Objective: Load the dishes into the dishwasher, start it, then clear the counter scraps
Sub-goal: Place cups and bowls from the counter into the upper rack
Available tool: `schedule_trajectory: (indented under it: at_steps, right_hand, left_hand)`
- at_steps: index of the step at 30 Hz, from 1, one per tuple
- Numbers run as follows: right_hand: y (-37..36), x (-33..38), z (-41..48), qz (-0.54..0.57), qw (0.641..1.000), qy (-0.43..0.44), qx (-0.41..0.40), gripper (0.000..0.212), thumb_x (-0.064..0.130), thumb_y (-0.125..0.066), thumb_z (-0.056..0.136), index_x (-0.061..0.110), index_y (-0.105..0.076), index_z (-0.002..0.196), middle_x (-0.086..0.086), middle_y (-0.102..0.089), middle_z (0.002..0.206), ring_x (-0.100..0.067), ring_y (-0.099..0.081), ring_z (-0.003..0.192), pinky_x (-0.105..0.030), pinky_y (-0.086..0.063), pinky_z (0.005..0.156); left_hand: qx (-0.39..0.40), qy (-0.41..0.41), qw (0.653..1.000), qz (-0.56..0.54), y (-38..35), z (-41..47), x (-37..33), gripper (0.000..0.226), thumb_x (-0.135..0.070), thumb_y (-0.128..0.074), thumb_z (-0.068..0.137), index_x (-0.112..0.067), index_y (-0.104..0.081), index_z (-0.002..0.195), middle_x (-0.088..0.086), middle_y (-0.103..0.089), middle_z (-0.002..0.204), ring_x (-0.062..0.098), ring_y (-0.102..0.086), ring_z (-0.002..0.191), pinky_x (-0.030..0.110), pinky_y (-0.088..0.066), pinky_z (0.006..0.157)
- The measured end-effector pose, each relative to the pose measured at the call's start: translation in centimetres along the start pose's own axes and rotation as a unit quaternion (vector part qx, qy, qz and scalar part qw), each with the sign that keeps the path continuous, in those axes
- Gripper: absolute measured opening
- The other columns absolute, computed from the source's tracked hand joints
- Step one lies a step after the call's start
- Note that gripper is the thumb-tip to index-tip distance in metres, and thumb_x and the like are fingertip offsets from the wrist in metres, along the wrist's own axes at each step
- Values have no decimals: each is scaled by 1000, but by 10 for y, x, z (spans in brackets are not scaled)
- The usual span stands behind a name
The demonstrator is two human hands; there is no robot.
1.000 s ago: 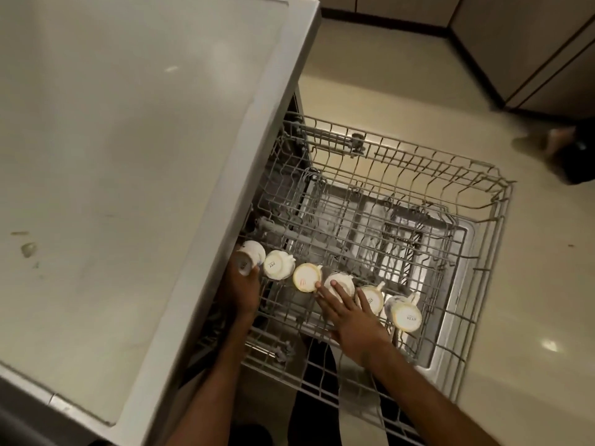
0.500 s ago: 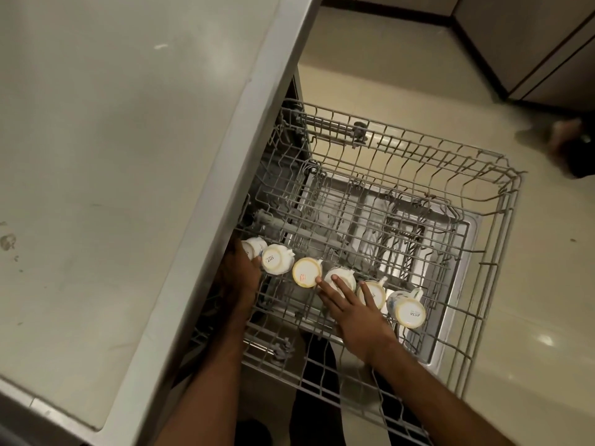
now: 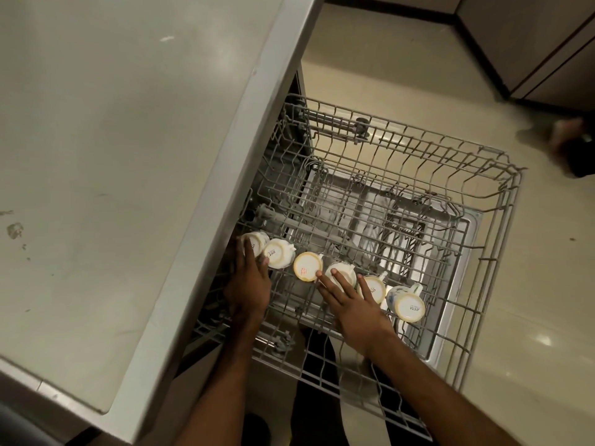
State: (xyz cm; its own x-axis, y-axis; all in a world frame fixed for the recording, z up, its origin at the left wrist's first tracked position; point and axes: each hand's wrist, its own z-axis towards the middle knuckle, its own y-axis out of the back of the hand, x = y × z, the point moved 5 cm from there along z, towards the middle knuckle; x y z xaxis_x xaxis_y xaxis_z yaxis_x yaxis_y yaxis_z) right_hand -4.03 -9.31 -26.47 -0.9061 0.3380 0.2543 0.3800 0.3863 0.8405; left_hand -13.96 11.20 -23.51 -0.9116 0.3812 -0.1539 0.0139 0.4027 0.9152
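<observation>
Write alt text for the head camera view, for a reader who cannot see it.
Seen from above, a person's left hand and right hand rest on a row of six upturned mugs in a pulled-out wire dishwasher rack. A pale counter fills the left, with small scraps near its edge.

Pale glossy floor [image 3: 531, 300], cabinets [image 3: 531, 43] at upper right, blurred dark shape [image 3: 576, 149], perhaps a foot, below them.

Six upturned cups [image 3: 307, 267] line the rack [image 3: 512, 178]; left hand [image 3: 248, 284] touches one; right hand [image 3: 354, 312] lies spread over two.
</observation>
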Motion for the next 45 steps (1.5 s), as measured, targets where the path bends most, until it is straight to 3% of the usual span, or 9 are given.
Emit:
schedule_trajectory:
  at_steps: [4, 10, 16, 20, 23, 36, 40, 42, 45]
  right_hand:
    - [6, 0, -1, 14, 1000, 10, -2, 81, 27, -52, 97, 20, 2, 157, 1, 19, 164, -25, 20, 149, -56, 13, 115]
    - [22, -8, -17, 127, 990, -48, -39, 82, 28, -49, 100, 23, 10, 157, 6, 29, 160, -20, 26, 148, -49, 7, 121]
    - [4, -44, -76, 356, 859, -327, -168, 76, 42, -49, 100, 11, -10, 158, -6, 3, 166, -25, 3, 153, -50, -11, 123]
    - [-16, -38, -88, 310, 895, -309, -85, 83, 54, -30, 97, 8, 2, 158, -6, 14, 164, -25, 10, 152, -49, -9, 123]
    - [-13, -39, -86, 279, 912, -297, -56, 78, 50, -31, 101, 9, 4, 158, -6, 19, 164, -24, 15, 152, -47, -1, 123]
    - [-4, -33, -104, 236, 939, -251, -22, 71, 32, -37, 105, 13, 8, 157, -5, 18, 164, -22, 16, 152, -45, 3, 122]
    - [29, -12, -111, 216, 958, -186, -4, 73, 29, -41, 104, 12, 4, 158, -6, 19, 164, -23, 16, 152, -49, -1, 124]
    - [60, 9, -114, 213, 966, -145, -19, 71, 24, -46, 102, 9, -4, 158, -10, 6, 166, -27, 6, 153, -50, -6, 123]
    - [109, 48, -118, 224, 970, -82, -49, 57, 16, -53, 96, 5, -35, 149, -19, -41, 151, -36, -38, 139, -47, -32, 115]
  left_hand:
    - [26, 1, 1000, 15, -8, -3, 0, 66, -44, -37, 103, -23, -9, 159, -4, 8, 166, 29, -29, 144, 42, -52, 82]
    - [-2, -37, 999, -21, -2, -17, -11, 70, -43, -43, 101, -15, -14, 158, 0, -2, 166, 29, -18, 150, 46, -43, 103]
    - [5, -199, 980, 3, -19, -76, -57, 71, -50, -32, 103, -19, 0, 159, -1, 5, 166, 20, 5, 153, 46, -13, 123]
    - [123, -220, 965, 69, -50, -107, -73, 71, -60, -6, 99, -23, 15, 156, -3, 22, 162, 19, 21, 150, 51, -5, 123]
    - [179, -193, 961, 80, -62, -114, -68, 70, -55, -18, 103, -23, 14, 156, -5, 29, 159, 21, 23, 148, 52, -6, 122]
    - [195, -186, 960, 73, -46, -124, -73, 74, -43, -37, 103, -20, 9, 157, -2, 18, 164, 21, 11, 152, 54, -10, 122]
    - [171, -170, 968, 75, -1, -146, -78, 72, -38, -41, 103, -14, -1, 158, 5, -1, 166, 26, -15, 151, 49, -29, 117]
    - [137, -132, 981, 31, 31, -162, -77, 67, -37, -45, 101, -16, -14, 157, 9, -27, 160, 31, -45, 135, 46, -46, 101]
    - [79, -70, 994, -18, 77, -183, -68, 47, -39, -44, 100, -21, -40, 143, 8, -55, 136, 30, -60, 115, 42, -51, 88]
